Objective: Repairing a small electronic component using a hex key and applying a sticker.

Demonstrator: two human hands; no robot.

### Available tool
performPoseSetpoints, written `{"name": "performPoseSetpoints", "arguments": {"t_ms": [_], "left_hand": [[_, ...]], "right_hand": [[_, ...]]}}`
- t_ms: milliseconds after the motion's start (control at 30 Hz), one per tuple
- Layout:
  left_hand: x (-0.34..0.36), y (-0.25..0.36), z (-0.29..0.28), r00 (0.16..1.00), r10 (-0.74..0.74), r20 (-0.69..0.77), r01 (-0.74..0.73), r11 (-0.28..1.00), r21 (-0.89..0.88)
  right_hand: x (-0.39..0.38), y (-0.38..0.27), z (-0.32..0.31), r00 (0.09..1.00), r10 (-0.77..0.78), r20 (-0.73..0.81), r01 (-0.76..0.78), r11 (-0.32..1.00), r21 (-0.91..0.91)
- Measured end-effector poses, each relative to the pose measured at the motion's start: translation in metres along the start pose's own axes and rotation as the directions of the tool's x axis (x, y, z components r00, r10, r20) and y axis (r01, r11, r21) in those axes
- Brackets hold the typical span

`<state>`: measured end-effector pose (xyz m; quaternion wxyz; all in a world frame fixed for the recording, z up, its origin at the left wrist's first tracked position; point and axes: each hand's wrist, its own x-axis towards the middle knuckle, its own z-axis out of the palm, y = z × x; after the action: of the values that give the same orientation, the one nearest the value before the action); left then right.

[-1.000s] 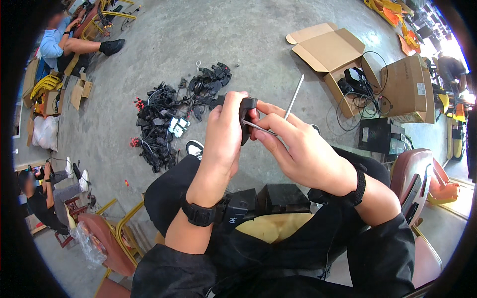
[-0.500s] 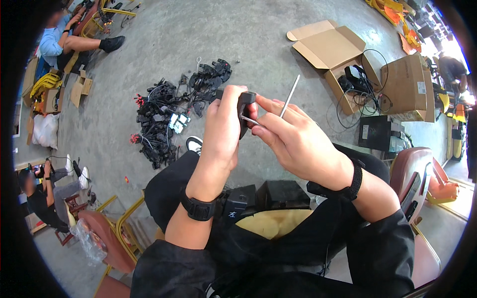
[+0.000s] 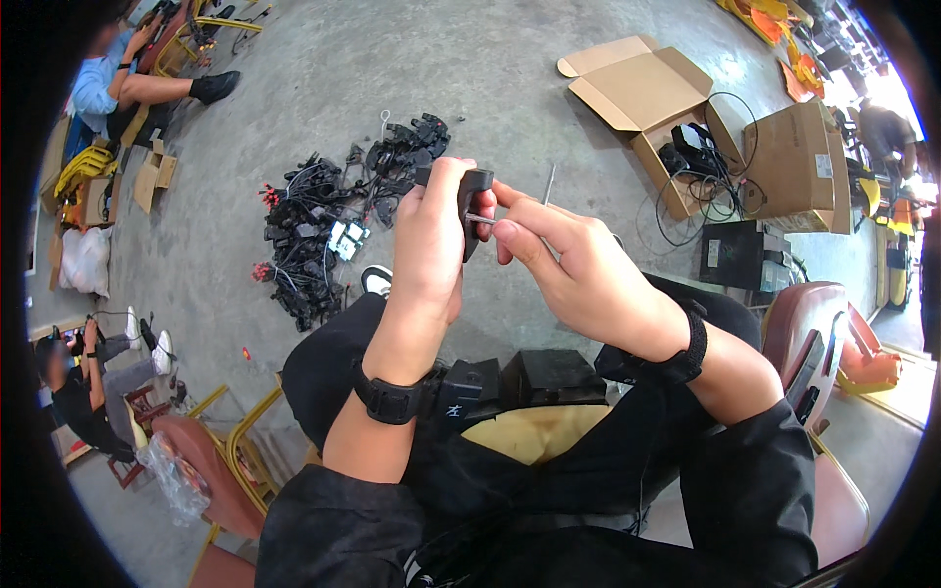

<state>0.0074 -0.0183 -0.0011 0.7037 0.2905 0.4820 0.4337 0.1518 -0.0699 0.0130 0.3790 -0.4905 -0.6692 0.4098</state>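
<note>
My left hand (image 3: 427, 245) grips a small black plastic part (image 3: 471, 204) held upright in front of me. My right hand (image 3: 573, 274) pinches a thin grey metal rod (image 3: 545, 188) against that part; the rod's free end sticks up past my fingers. Both wrists wear black bands. I am seated, and black box-shaped parts (image 3: 520, 380) rest on my lap above a yellow piece (image 3: 529, 431).
A heap of black wired parts (image 3: 323, 225) lies on the concrete floor ahead. Open cardboard boxes (image 3: 676, 108) with cables stand at the right, next to a brown chair (image 3: 814, 343). Other people sit at the far left (image 3: 127, 78) and lower left (image 3: 88, 392).
The rod has tilted from a long slant to nearly upright and slid further into my right fingers. Both hands stay together at the black part.
</note>
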Motion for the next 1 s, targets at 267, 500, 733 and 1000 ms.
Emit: {"name": "performPoseSetpoints", "arguments": {"t_ms": [267, 500, 733, 1000], "left_hand": [[-0.001, 0.001, 0.004, 1.000, 0.010, -0.028, -0.008, 0.998, 0.068], [0.001, 0.001, 0.003, 1.000, 0.026, -0.008, -0.025, 0.996, 0.088], [0.000, 0.003, 0.002, 0.998, 0.041, -0.042, -0.034, 0.987, 0.158], [-0.001, 0.002, 0.007, 0.998, 0.003, -0.070, 0.006, 0.992, 0.126]], "right_hand": [[0.001, 0.011, 0.003, 0.962, -0.270, -0.045, 0.229, 0.882, -0.412], [0.003, -0.002, -0.002, 1.000, -0.002, -0.005, 0.001, 0.985, -0.173], [0.003, -0.007, -0.004, 0.957, 0.266, 0.117, -0.282, 0.947, 0.152], [-0.002, 0.006, 0.001, 0.985, -0.148, -0.091, 0.111, 0.938, -0.329]]}}
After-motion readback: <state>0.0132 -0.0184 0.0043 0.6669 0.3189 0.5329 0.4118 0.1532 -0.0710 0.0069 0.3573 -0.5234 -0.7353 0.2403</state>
